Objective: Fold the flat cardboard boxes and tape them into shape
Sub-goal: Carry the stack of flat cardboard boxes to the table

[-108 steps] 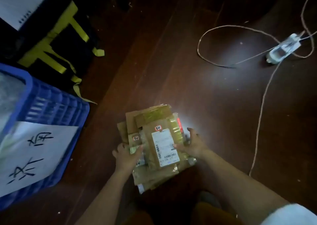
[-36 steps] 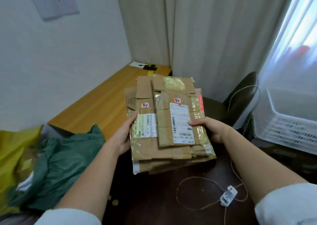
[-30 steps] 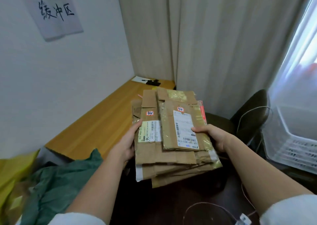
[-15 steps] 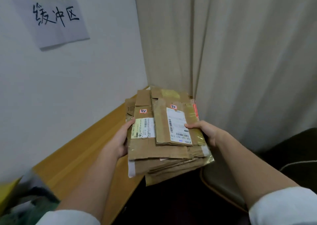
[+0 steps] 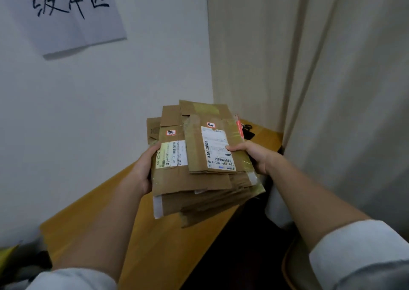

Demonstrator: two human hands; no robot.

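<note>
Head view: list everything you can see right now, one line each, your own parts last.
flattened cardboard boxes: one stack, brown, with white labels, held above the desk
desk: one, orange-brown wood, along the wall
paper sign: one, white, handwritten, on the wall
curtain: one, beige, right
small dark item: black, at the desk's far end, unclear
left hand: grips the stack's left edge
right hand: grips the stack's right edge
</note>
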